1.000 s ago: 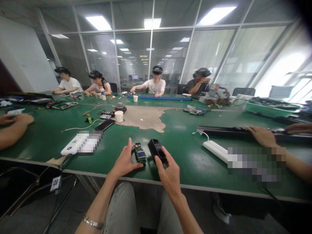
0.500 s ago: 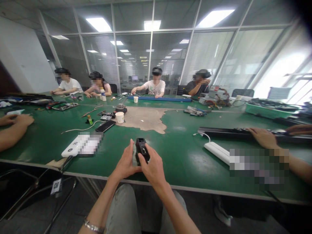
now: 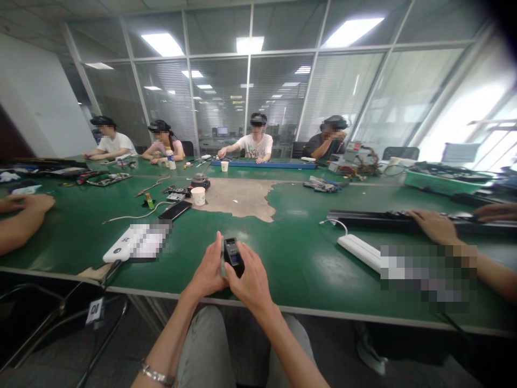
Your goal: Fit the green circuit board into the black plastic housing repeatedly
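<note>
Between my palms, just over the near table edge, is a small black box-shaped device (image 3: pixel 231 249). Its upper face shows slots and a small bluish patch; I cannot tell its exact kind. My left hand (image 3: pixel 208 269) lies along its left side, fingers pointing forward, with a greyish-green strip showing beside them. My right hand (image 3: pixel 251 274) wraps round its right side, thumb near the lower end. Both hands press on it, and its underside is hidden.
A white power bank (image 3: pixel 121 245) and a black phone (image 3: pixel 175 210) lie left of my hands. Ahead stands a paper cup (image 3: pixel 197 196). On the right are a white bar (image 3: pixel 359 253), a long black rail (image 3: pixel 371 222) under a co-worker's hand (image 3: pixel 436 226), and a green basket (image 3: pixel 440 182).
The black device has turned and tilted in my hands, so its upper face looks different. My right fingers and thumb have shifted slightly along it.
</note>
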The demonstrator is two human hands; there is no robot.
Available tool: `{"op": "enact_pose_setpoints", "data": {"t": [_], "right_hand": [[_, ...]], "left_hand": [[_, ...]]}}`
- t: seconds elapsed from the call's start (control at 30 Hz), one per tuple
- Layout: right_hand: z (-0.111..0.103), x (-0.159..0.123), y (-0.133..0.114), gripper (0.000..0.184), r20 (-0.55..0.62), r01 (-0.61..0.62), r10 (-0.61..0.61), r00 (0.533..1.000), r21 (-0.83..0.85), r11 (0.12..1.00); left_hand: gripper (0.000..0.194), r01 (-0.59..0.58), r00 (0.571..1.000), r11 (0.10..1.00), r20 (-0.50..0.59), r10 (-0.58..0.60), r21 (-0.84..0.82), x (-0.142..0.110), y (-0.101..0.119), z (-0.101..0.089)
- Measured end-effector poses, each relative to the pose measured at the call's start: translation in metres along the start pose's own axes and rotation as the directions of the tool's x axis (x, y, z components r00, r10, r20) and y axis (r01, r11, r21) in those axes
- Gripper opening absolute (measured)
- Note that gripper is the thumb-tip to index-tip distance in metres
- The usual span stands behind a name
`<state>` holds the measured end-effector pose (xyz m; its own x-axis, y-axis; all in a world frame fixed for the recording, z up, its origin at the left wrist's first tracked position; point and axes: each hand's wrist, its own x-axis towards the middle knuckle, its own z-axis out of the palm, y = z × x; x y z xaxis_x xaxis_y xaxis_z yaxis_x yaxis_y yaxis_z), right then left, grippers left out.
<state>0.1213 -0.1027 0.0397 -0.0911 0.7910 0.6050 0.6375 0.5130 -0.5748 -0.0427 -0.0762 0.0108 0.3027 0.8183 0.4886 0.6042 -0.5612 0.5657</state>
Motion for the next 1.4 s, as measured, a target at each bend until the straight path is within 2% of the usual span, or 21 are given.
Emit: {"op": "enact_pose_setpoints", "data": {"t": [0.17, 0.33, 0.43, 0.63, 0.9, 1.03, 1.2, 1.4], "right_hand": [[0.004, -0.007, 0.008, 0.071, -0.023, 0.056, -0.054, 0.998, 0.074, 0.996], [0.010, -0.016, 0.012, 0.053, -0.010, 0.060, -0.060, 0.998, -0.010, 0.998], [0.012, -0.017, 0.010, 0.050, -0.019, 0.060, -0.060, 0.998, -0.037, 0.998], [0.009, -0.014, 0.008, 0.054, -0.033, 0.017, -0.015, 0.999, 0.055, 0.998], [-0.015, -0.004, 0.015, 0.057, -0.177, -0.093, 0.117, 0.977, 0.139, 0.986], [-0.032, -0.005, 0.028, 0.056, -0.247, -0.102, 0.115, 0.962, 0.067, 0.993], [-0.049, -0.016, 0.058, 0.055, -0.278, -0.153, 0.106, 0.955, -0.154, 0.976], [-0.051, -0.034, 0.078, 0.062, -0.182, -0.171, 0.119, 0.976, -0.307, 0.936]], "left_hand": [[0.120, -0.010, 1.000, 1.000, 0.013, 0.009, 0.015, 0.000, -0.003, 0.002], [0.117, -0.003, 1.000, 0.998, -0.001, 0.003, 0.065, 0.000, -0.002, 0.004], [0.113, 0.003, 1.000, 0.998, 0.006, -0.003, 0.067, 0.000, -0.002, 0.004], [0.119, 0.017, 1.000, 0.999, 0.002, -0.017, 0.038, 0.000, 0.000, 0.002], [0.128, 0.065, 0.996, 0.998, 0.065, -0.065, 0.005, 0.001, 0.013, -0.006], [0.126, 0.067, 0.995, 0.997, 0.078, -0.070, 0.038, 0.001, 0.013, -0.006], [0.127, 0.040, 0.992, 0.994, 0.116, -0.051, 0.099, 0.002, 0.013, -0.005], [0.133, 0.055, 0.976, 0.990, 0.202, -0.080, 0.127, 0.008, 0.009, -0.006]]}}
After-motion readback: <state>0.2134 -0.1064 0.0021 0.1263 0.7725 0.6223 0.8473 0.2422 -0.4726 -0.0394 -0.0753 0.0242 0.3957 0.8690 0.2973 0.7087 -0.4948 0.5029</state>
